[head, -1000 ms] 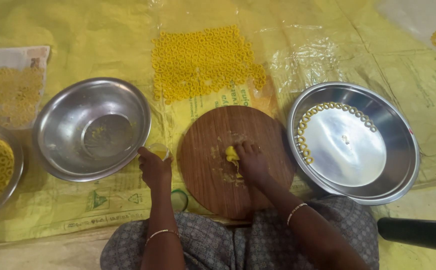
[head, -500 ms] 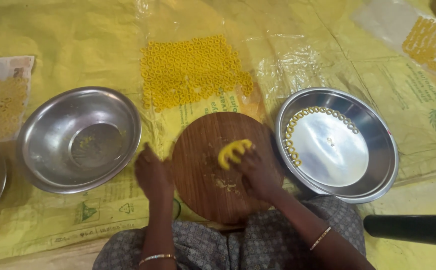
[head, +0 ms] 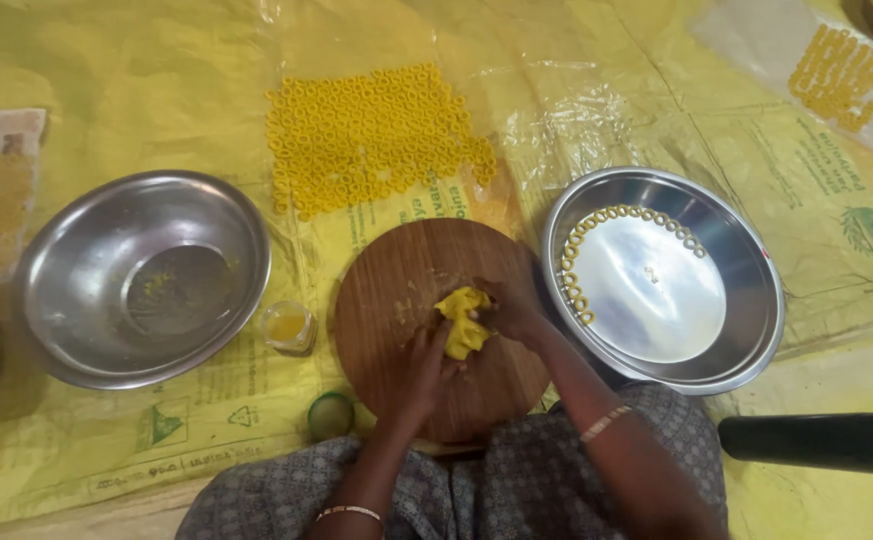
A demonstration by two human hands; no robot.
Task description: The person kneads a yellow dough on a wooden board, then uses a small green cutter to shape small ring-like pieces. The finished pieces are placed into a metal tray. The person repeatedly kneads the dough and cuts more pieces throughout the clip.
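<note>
A lump of yellow dough [head: 461,320] lies on a round wooden board [head: 406,270] in front of me. My left hand [head: 418,375] presses on the dough from below, fingers curled against it. My right hand [head: 511,308] grips the dough from the right side. Both hands meet on the lump at the middle of the board.
A steel bowl [head: 96,320] stands to the left, a steel plate [head: 726,330] with a curved row of yellow dough rings to the right. Several yellow rings [head: 366,135] dry on the plastic sheet behind. A small glass of yellow liquid [head: 287,326], a green lid [head: 331,414] and a black cylinder [head: 816,442] lie nearby.
My left hand moved from the board's left edge onto the dough. My right hand now holds the lump together with it. The small glass, hidden before, shows now.
</note>
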